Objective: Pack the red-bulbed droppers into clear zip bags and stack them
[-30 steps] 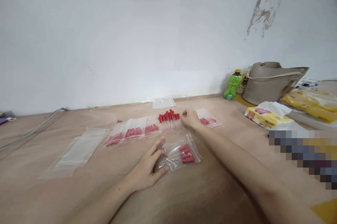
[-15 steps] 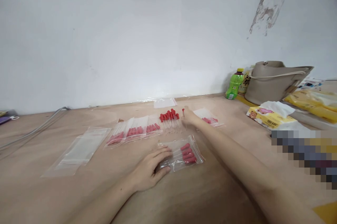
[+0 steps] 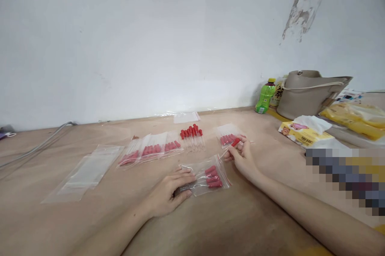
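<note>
A clear zip bag [image 3: 200,186] lies in front of me with several red-bulbed glass droppers inside, their bulbs toward its right, red-lined end. My left hand [image 3: 171,190] rests on the bag's left end, fingers stretched out and thumb apart. Just right of the bag, my right hand [image 3: 242,158] pinches one dropper [image 3: 235,142] near its red bulb, the glass tip slanting down left toward the bag's mouth. Beyond the bag, a row of loose droppers [image 3: 191,134] lies side by side, bulbs away from me. Behind my right hand sits another filled zip bag [image 3: 225,132].
Filled zip bags [image 3: 153,148] overlap to the left of the loose droppers. Flat unfilled bags [image 3: 87,170] lie farther left, near a grey cable [image 3: 39,146]. At right stand a green bottle [image 3: 266,96], a beige bag [image 3: 303,97] and a tissue pack [image 3: 300,134].
My right hand has moved from the row of loose droppers toward me and to the right, bringing one dropper to the bag's open end. My left hand stays on the bag.
</note>
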Demonstrator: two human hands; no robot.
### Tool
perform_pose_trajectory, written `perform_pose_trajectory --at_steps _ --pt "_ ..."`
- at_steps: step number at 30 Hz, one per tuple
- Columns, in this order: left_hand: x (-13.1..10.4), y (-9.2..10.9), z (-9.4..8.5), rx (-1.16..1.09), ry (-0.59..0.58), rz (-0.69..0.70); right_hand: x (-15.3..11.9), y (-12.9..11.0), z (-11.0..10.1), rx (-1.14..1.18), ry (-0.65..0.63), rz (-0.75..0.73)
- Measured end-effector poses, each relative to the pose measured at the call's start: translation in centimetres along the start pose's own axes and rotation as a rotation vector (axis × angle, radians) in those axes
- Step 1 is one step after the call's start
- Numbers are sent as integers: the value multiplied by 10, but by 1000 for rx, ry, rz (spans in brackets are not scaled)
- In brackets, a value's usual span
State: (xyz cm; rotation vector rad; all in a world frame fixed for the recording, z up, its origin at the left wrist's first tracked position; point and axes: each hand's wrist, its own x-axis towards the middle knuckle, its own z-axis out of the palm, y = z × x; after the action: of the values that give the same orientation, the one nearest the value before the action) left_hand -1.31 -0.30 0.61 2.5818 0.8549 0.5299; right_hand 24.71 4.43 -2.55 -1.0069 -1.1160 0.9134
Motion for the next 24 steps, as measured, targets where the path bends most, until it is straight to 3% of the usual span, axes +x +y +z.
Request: perform_pose_trajectory --at_steps 5,11,14,18,21,24 --pt "-1 0 1 14 21 -30 -2 2 1 96 -74 104" --pt "-2 -2 2 39 15 -56 -7 -5 -5 116 -27 154" --pt "-2 -1 1 46 1 -64 -6 -9 -8 114 -66 207" --pt "-2 1 0 56 -9 -82 -3 -14 -19 -17 -320 249" --pt "-3 2 0 61 -12 -96 1 -15 -27 -180 -553 172" --pt "-3 1 0 51 -8 -92 5 -14 -30 -267 -692 121"
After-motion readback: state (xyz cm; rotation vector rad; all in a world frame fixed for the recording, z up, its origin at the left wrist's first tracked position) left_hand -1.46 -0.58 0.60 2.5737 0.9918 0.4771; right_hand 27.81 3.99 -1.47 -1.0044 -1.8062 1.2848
